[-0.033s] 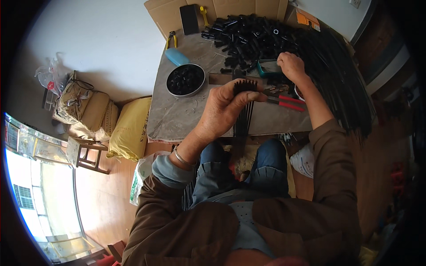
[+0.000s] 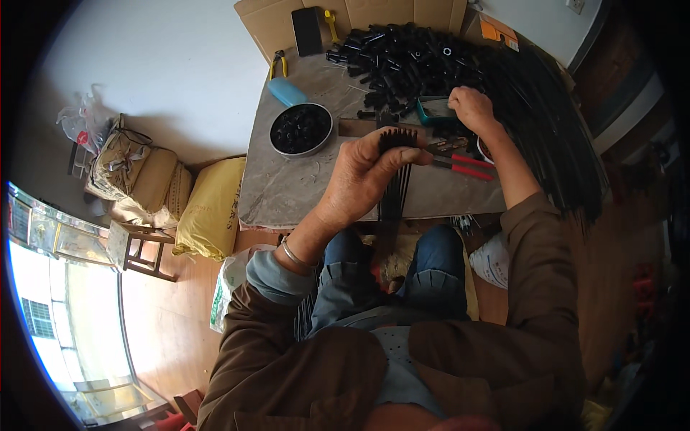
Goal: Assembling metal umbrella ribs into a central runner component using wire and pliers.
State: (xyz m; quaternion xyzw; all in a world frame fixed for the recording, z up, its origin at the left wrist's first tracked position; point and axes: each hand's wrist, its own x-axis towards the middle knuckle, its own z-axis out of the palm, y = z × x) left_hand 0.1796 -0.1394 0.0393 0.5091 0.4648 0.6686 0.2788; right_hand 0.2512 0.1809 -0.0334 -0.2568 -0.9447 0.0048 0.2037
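My left hand (image 2: 366,172) is closed around a bundle of thin black rods (image 2: 392,194), their tips lined up in a row above the thumb and their lengths hanging down past the table's front edge. Over the right end of a small green tray (image 2: 433,121) is my right hand (image 2: 472,109), its fingers drawn together. Thin pale pieces, like wires or pins, lie in that tray; what the right fingers hold, if anything, is hidden. Just right of my left hand lie pliers with red handles (image 2: 471,167), partly covered by it.
A heap of black tubular parts (image 2: 402,65) covers the table's back. Left of my hands stands a round bowl (image 2: 302,130) of small black pieces. Long black rods (image 2: 546,136) drape over the right side. Yellow-handled pliers (image 2: 279,65) and a phone (image 2: 307,32) lie at the far left.
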